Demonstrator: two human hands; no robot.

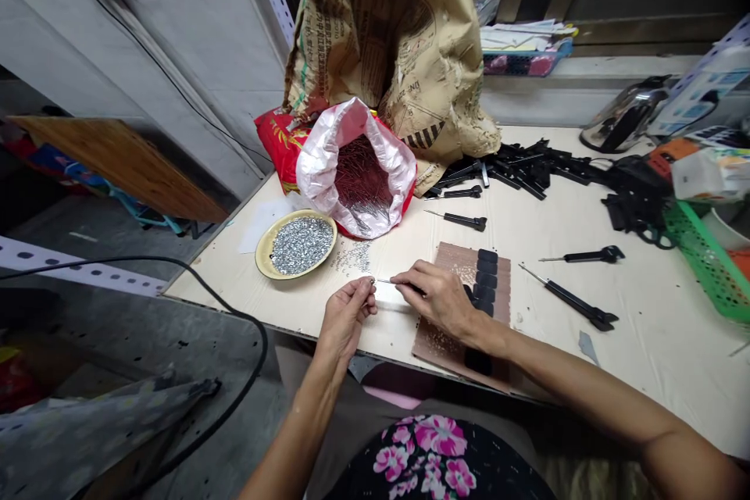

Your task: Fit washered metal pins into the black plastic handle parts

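My left hand (349, 314) is closed in a pinch at the table's front edge, thumb and fingertips together around a tiny piece I cannot make out. Facing it, my right hand (442, 295) is closed on a thin metal rod (383, 281) whose tip reaches my left fingertips. Something dark shows between the right fingers, mostly hidden. Below my right hand lies a brown board (448, 258) with rows of black flat pieces (486, 281). Left of the hands stands a yellow bowl (263, 264) of small shiny metal parts (301, 244), some scattered beside it.
An open red-and-white bag (319, 164) holds many thin metal pins, before a large brown paper sack (439, 70). Black rod-tipped pieces (571, 305) lie to the right, with a black heap (527, 168) behind. A green basket (703, 266) and a kettle (624, 113) stand at the right.
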